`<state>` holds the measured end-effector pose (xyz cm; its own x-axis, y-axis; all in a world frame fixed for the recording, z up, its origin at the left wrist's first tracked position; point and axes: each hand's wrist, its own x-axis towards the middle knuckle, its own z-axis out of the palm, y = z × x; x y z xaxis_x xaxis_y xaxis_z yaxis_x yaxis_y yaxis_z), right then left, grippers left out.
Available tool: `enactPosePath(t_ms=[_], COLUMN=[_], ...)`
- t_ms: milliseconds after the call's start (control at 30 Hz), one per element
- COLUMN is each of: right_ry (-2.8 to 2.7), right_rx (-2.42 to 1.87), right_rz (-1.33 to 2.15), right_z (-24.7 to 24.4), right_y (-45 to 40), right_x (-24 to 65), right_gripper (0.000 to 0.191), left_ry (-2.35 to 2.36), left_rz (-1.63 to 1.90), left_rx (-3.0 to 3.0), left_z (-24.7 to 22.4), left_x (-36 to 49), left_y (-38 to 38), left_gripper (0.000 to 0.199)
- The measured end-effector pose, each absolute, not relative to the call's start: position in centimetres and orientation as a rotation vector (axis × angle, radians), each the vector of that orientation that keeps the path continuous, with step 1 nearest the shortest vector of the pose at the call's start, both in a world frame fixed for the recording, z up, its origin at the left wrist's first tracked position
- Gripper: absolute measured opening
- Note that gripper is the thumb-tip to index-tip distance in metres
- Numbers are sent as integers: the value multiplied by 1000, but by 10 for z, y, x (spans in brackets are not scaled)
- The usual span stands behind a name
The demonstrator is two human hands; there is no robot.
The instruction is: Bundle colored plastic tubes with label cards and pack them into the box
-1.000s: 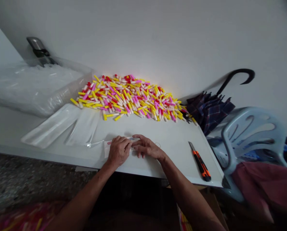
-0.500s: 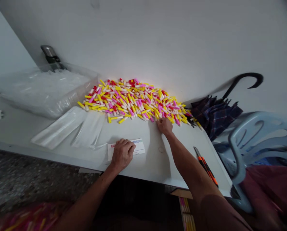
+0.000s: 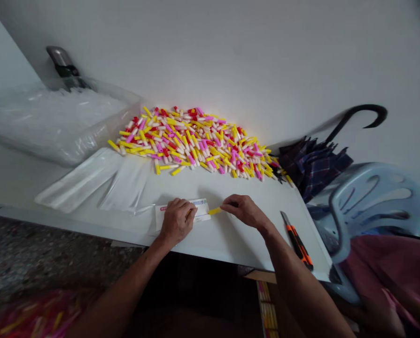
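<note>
My right hand pinches a short yellow tube just above the tabletop, its free end reaching the right edge of a printed white card. On that card rests my left hand, fingers curled closed. A sliver of something yellowish shows at its fingertips, too small to name. The card seems to lie in a clear plastic sleeve. Behind both hands, against the wall, spreads a large pile of short tubes in yellow, pink, red and white.
Flat clear bags lie left, before a big plastic bag of whitish pieces and a flask. An orange-black utility knife lies right, blade out. Beyond are a folded umbrella and a blue plastic chair.
My right hand has drawn back from the pile's front edge to the card, now with a yellow tube in its fingers. My left hand stays on the card. The view has shifted slightly.
</note>
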<state>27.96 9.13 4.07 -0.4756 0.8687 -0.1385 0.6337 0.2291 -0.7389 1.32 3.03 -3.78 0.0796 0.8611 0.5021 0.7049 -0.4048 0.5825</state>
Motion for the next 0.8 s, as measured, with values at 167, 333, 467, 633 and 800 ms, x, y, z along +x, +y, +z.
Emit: enactPosePath(t_ms=[167, 333, 467, 633, 800], right_ry=[-1742, -1545, -1668, -1988, -1938], right_rx=[-1365, -1367, -1401, -1222, -1189], right_rz=[1231, 1237, 1151, 1235, 1281], right_z=[31, -2, -20, -7, -11], right_y=[94, 80, 63, 59, 64], right_x=[274, 243, 225, 233, 225], right_gripper=[37, 39, 33, 16, 13], left_ry=[1600, 1605, 1607, 1587, 1636], left_rz=[1230, 1227, 1223, 1217, 1218], left_rx=[2162, 2177, 2183, 2177, 2160], left_z=[-37, -38, -37, -38, -38], left_x=[13, 13, 13, 13, 12], left_y=[30, 31, 30, 30, 31], left_gripper=[19, 19, 17, 17, 17])
